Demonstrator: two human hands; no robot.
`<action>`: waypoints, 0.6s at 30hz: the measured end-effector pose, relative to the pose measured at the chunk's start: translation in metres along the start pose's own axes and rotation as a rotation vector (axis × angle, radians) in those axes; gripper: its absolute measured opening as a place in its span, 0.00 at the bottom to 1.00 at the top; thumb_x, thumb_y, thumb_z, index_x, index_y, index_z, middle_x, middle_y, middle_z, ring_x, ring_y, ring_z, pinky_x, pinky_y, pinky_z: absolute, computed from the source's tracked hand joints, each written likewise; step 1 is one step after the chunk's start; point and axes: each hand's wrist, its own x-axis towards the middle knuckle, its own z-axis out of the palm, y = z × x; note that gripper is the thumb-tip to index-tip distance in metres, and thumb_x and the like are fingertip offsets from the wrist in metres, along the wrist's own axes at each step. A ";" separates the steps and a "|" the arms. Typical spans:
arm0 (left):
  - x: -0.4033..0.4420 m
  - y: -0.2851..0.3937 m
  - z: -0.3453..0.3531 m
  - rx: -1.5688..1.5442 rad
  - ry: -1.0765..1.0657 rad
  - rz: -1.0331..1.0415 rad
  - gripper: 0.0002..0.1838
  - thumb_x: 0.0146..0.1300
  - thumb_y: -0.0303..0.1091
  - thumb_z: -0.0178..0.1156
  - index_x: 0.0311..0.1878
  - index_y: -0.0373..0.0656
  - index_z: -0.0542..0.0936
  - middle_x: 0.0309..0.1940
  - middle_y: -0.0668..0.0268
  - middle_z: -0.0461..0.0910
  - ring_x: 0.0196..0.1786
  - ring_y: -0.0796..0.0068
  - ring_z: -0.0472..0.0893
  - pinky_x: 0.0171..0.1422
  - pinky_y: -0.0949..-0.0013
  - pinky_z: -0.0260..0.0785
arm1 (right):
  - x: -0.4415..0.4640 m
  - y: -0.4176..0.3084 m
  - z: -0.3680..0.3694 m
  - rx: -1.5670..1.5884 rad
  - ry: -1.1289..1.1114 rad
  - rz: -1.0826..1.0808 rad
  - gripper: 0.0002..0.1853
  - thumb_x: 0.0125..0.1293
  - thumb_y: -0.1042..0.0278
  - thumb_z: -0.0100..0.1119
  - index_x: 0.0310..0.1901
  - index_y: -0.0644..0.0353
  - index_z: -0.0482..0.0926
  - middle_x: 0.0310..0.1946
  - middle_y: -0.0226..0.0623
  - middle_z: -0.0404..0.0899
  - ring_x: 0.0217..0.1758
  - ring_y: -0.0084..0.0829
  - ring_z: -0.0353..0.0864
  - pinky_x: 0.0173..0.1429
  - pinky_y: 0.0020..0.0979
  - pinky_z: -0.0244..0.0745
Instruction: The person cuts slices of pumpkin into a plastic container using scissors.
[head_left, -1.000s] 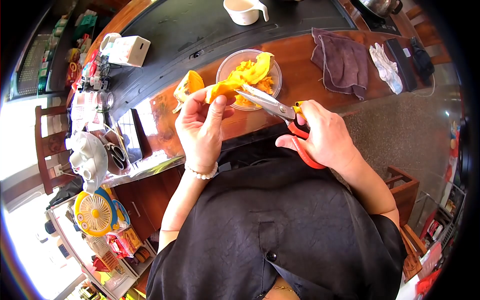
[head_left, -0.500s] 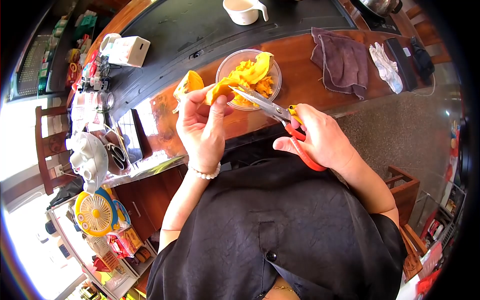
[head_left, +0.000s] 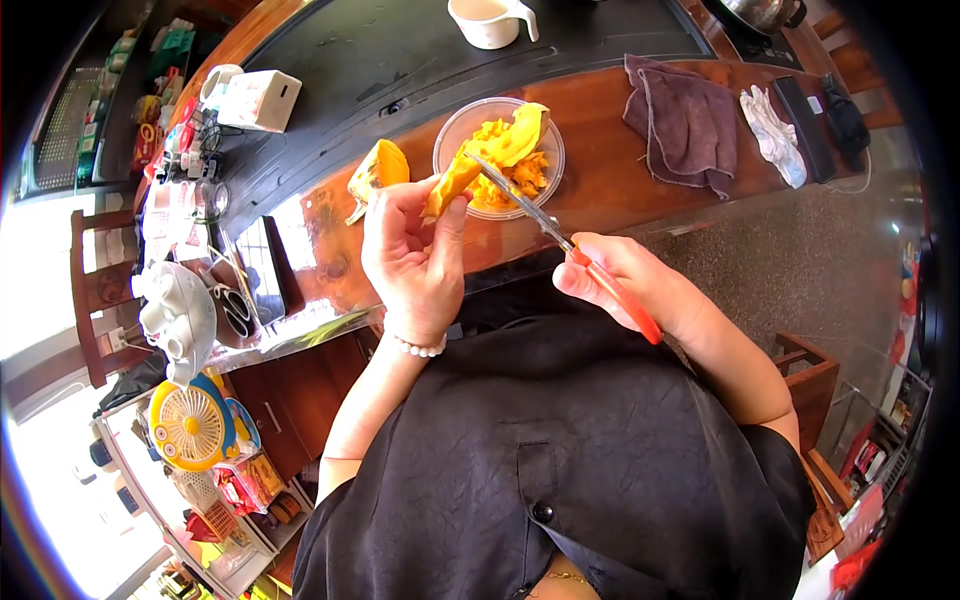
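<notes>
My left hand (head_left: 418, 262), with a white bead bracelet at the wrist, pinches a soft yellow-orange piece (head_left: 456, 186), perhaps squash or fruit. My right hand (head_left: 632, 278) is wrapped round the red handles of a pair of scissors (head_left: 532, 208). Their blades point up and left, with the tips at the piece's upper end; whether they cut into it, I cannot tell. Just beyond is a clear round plastic bowl (head_left: 441, 150) holding orange shreds (head_left: 528, 176) and a larger yellow strip (head_left: 526, 132). Another yellow-orange chunk (head_left: 382, 166) lies left of the bowl.
A white measuring cup (head_left: 490, 24) stands at the back on a black tray surface (head_left: 350, 75). On the right lie a purple-brown cloth (head_left: 685, 125) and white gloves (head_left: 773, 135). A white box (head_left: 262, 100) and a tablet (head_left: 265, 262) are to the left.
The scissors have turned, and their blades now look closer together. My left hand has shifted slightly right, and the piece in it is tilted more upright.
</notes>
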 end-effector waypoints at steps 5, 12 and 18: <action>0.001 -0.005 -0.001 0.035 0.012 0.030 0.10 0.62 0.18 0.65 0.45 0.36 0.76 0.42 0.67 0.73 0.42 0.83 0.80 0.42 0.83 0.74 | 0.001 -0.006 -0.005 0.006 -0.096 0.067 0.38 0.65 0.27 0.52 0.23 0.63 0.67 0.19 0.35 0.64 0.26 0.28 0.63 0.32 0.35 0.64; 0.002 -0.005 -0.002 -0.004 0.040 -0.004 0.10 0.62 0.19 0.65 0.45 0.35 0.77 0.43 0.67 0.73 0.41 0.84 0.80 0.42 0.82 0.74 | 0.002 0.011 0.005 0.057 -0.062 -0.037 0.36 0.65 0.28 0.53 0.31 0.64 0.71 0.25 0.43 0.72 0.30 0.32 0.72 0.38 0.36 0.69; 0.002 -0.002 -0.001 0.077 0.055 0.034 0.09 0.61 0.20 0.66 0.43 0.35 0.78 0.42 0.65 0.75 0.39 0.81 0.81 0.43 0.80 0.76 | -0.001 -0.016 -0.001 -0.380 0.020 0.029 0.37 0.57 0.28 0.62 0.33 0.65 0.70 0.32 0.51 0.78 0.37 0.50 0.80 0.42 0.42 0.73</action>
